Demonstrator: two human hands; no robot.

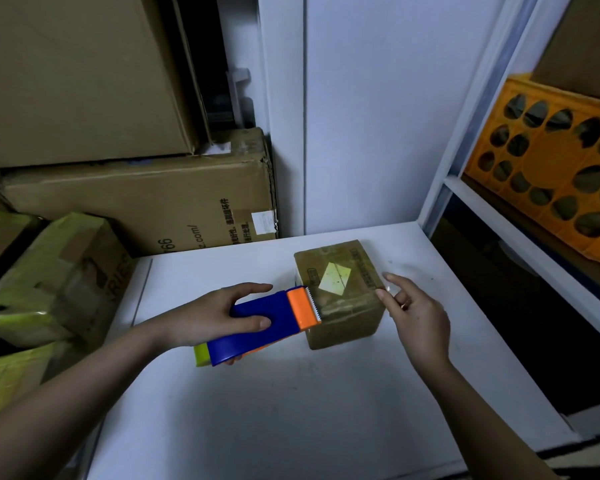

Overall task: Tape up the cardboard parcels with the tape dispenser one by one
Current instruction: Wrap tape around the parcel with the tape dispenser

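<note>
While the small cardboard parcel point(340, 292) is sitting on the white table point(291, 403), towards its far right part, we are seeing it as a squat brown cube with faint printing along its top edges and a pale yellow-white diamond label near the middle of the top face. A glossy strip of clear tape is lying across the near part of the top and running down the front face (its exact ends are too faint to tell).

We are holding the tape dispenser point(260, 323) at the parcel's left edge. The body is blue, the head is orange with a serrated white cutter, and a yellow-green part is showing at the rear. The cutter is meeting the top left edge of the parcel.

Our left hand point(219, 317) is gripping the dispenser body, with the thumb lying along the near side and the index finger stretching over the far side.

Our right hand point(416, 313) is loosely spread, with the fingers nearly straight. The fingertips point(381, 293) are touching the parcel's right top edge, and the hand is holding nothing.

Large cardboard boxes point(146, 206) are standing stacked at the left, and an orange crate point(548, 168) is sitting on a shelf at the right.
</note>
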